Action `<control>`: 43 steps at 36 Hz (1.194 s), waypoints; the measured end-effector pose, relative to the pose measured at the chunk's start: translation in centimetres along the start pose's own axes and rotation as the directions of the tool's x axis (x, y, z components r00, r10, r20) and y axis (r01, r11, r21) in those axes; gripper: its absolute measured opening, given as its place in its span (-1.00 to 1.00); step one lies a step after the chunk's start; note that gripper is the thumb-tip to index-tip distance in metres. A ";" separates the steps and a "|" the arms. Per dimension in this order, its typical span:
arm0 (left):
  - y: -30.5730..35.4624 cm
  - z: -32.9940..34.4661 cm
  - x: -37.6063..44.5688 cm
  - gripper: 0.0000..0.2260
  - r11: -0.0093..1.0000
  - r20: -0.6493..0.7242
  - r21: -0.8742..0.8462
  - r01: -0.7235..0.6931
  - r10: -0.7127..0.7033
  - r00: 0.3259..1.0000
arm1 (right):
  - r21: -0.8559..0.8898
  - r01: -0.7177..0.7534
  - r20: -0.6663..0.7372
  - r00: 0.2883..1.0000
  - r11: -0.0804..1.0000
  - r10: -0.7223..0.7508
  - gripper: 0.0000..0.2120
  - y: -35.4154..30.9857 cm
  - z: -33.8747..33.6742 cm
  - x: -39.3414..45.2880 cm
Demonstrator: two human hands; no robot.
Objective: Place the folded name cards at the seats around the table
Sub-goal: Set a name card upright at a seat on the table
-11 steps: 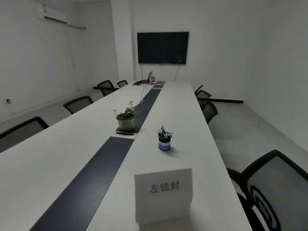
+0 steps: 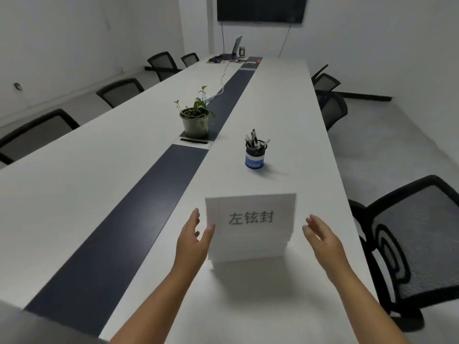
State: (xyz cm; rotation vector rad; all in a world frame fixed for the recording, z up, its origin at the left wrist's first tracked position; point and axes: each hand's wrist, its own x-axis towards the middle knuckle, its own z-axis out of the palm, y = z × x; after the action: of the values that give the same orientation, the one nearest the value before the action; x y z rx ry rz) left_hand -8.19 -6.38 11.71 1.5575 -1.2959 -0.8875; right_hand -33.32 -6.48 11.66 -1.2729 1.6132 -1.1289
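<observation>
Right now the cards (image 2: 250, 227) stand stacked near the table's (image 2: 285, 100) near right edge, printed face toward the camera. Left hand (image 2: 192, 240) touches the stack's left edge, fingers straight. Right hand (image 2: 323, 238) hovers just right of it, fingers relaxed, holding nothing. Farther off stands a pen cup (image 2: 254, 155).

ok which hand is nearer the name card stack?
Left. The left hand is at the left edge of the name card stack, thumb touching or nearly so. The right hand is open off its right side, a clear gap between.
</observation>
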 end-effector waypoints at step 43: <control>-18.8 -26.7 14.3 -0.52 0.992 0.167 -0.023 0.126 -0.120 0.979 | -0.154 -0.101 0.014 0.994 0.983 0.104 -0.48 -3.1 40.3 -3.3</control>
State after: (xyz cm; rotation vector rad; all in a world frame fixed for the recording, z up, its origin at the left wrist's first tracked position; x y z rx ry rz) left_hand 25.58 -14.40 3.37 1.5781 -1.3041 -1.1318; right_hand 6.01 -10.59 2.48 -1.2785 1.7557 -0.9406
